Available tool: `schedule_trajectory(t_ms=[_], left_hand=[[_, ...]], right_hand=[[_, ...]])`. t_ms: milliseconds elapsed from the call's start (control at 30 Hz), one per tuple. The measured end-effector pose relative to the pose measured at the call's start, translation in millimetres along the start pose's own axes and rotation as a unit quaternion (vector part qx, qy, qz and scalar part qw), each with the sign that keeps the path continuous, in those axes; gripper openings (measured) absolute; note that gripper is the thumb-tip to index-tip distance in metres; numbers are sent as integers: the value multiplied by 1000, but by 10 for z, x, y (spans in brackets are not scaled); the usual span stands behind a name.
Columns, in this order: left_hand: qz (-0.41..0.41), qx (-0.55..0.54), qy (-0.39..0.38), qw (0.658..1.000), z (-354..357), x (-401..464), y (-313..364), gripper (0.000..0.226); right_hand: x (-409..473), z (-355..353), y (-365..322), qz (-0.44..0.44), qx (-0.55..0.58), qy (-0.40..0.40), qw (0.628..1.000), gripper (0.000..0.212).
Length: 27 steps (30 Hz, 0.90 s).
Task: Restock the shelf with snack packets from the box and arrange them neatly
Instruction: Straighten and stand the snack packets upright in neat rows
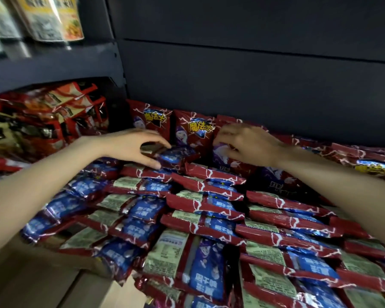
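Red-and-blue snack packets [200, 221] lie in overlapping rows, backs up, filling the cardboard box [91, 285] in front of me. Behind them, more of the same packets [193, 130] stand upright against the dark back panel of the shelf. My left hand [131, 147] reaches in from the left and pinches a flat packet [176, 155] between thumb and fingers at the far end of the rows. My right hand [247, 143] comes in from the right, fingers curled on the top of an upright packet [220, 152] just right of the left hand.
Red packets of another snack [53, 121] crowd the neighbouring shelf bay at left, below a dark shelf board [53, 63]. Pale pouches [53, 18] stand on the upper left shelf. More upright red packets [369, 161] line the back right.
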State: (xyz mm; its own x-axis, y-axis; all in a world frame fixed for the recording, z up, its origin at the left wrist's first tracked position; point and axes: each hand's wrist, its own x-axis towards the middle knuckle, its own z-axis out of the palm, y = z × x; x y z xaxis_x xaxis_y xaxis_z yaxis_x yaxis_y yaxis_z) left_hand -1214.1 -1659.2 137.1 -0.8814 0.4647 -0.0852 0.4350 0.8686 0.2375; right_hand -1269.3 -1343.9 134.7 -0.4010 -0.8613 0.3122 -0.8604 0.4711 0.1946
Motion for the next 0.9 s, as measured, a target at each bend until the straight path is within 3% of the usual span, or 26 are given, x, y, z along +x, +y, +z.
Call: schedule_trajectory(t_ms=[167,300,400,500,534,567,634,667,734,901], left_hand=[[9,2,17,1000,77,80,-178,47],[18,-35,94,995,-32,338,-48,36],[51,-4,163,985,2,498,84,26],[57,90,351,930,28,425,110,25],[74,112,380,915,23,346,97,29],[96,119,359,921,35,271,57,31],[107,99,201,969,91,142,-50,30],[85,106,108,985,114,107,-94,34],[45,118,-8,992,152,107,-165,47],[37,142,-91,985,198,185,-140,50]], right_hand=[[267,180,-155,37,25,-97,994,50],[517,167,-258,119,180,-107,971,79],[696,188,-343,167,159,-47,972,70],[739,220,-299,194,73,-27,978,52],[724,229,-267,206,82,-26,975,50],[702,237,-239,213,99,-28,972,50],[674,243,-220,214,119,-29,969,47],[674,244,-229,215,125,-28,968,46],[685,232,-276,219,140,-22,965,44],[691,220,-372,221,128,-11,967,38]])
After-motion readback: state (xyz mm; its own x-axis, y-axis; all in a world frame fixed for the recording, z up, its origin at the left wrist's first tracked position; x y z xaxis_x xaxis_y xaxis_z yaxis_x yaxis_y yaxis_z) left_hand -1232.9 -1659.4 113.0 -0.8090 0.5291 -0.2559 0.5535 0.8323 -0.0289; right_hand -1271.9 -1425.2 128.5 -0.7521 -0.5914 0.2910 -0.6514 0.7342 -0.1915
